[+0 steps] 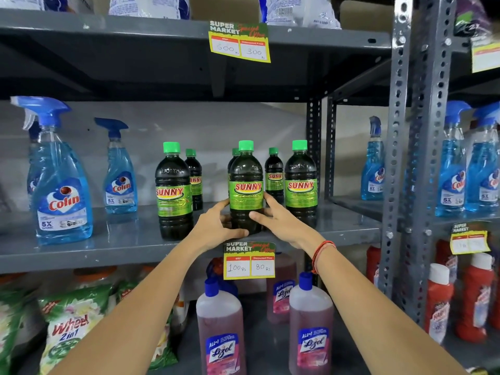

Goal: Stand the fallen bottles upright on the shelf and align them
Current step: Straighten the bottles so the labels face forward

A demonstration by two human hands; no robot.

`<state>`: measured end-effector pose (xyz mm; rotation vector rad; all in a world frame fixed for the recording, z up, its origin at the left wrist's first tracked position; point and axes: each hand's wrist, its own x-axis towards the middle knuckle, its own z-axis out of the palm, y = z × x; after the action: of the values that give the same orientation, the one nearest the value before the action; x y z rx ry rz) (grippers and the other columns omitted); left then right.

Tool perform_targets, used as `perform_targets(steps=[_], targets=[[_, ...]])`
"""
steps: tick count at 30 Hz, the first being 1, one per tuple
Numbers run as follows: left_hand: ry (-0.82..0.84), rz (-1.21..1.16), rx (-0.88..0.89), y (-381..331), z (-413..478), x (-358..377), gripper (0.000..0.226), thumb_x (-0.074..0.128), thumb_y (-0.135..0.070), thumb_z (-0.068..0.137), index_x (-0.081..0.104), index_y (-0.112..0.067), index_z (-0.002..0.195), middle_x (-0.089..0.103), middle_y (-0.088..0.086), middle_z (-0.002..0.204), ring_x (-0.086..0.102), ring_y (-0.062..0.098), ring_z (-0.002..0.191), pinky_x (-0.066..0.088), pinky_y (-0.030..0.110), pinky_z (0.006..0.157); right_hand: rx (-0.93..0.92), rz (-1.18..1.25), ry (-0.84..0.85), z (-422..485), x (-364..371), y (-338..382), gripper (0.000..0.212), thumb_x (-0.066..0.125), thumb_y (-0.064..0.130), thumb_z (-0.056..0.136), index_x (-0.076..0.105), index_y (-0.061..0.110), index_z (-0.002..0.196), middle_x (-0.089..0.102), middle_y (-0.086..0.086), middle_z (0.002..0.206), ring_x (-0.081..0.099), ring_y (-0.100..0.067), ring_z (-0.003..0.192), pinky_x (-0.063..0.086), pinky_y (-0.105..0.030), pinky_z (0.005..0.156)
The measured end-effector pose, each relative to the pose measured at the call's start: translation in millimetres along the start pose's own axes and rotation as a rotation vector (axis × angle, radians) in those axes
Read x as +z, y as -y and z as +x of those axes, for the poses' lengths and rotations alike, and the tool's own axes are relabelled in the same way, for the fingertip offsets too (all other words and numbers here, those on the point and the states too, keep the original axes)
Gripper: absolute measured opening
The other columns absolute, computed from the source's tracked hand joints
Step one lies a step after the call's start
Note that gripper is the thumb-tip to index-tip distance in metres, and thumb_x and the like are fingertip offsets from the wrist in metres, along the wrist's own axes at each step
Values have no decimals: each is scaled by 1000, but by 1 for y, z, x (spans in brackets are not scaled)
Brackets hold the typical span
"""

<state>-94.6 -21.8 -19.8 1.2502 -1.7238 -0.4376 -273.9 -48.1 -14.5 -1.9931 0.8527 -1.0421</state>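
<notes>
The middle Sunny bottle (pixel 246 185) stands upright near the front edge of the grey shelf (pixel 130 247), and we hold it low down with both hands: our left hand (pixel 216 228) and right hand (pixel 273 220) wrap their fingers (pixel 257 215) around its dark base. Just left stands another Sunny bottle (pixel 173 190), just right a third (pixel 301 182). Behind them, smaller-looking bottles (pixel 274 174) crowd the back row. Farther left, two blue Colin sprayers (pixel 62 182) stand well apart from us.
</notes>
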Motion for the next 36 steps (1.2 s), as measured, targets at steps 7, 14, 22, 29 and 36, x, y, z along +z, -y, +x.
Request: perform_targets(steps=[7,14,22,29,36], targets=[[-230,104,220,-3,-25,-8,68,73,-21,79,38,-14,138,55,1,125,52,10,109,43,28,94,-125,62,-472,-5,14,-7,68,69,32,85,38,12,143,61,-10,124,61,-11,105,48,-18,94],[-787,134,408,22,-53,-60,36,63,-4,82,53,-11,117,57,4,105,57,10,84,51,32,72,-517,-100,-734,-4,74,30,26,59,11,91,57,7,117,60,-6,98,55,-2,75,49,-14,62],[-260,144,174,59,-46,-112,72,64,-32,81,29,-20,143,46,2,138,48,13,119,39,23,91,-211,-132,-204,24,125,48,74,63,39,88,25,18,148,44,-2,140,40,-19,132,36,-37,108],[-13,180,111,63,-44,-121,94,77,-21,75,16,-30,146,61,8,123,60,16,105,42,36,100,-42,-259,-78,37,123,39,75,62,51,85,30,25,148,63,-12,122,57,-28,116,46,-39,100],[16,33,79,67,-43,-124,105,82,-40,60,20,-34,145,65,9,118,64,11,103,45,36,99,-56,-244,-17,34,118,42,67,60,37,91,30,21,149,59,-16,128,57,-26,116,42,-26,93]])
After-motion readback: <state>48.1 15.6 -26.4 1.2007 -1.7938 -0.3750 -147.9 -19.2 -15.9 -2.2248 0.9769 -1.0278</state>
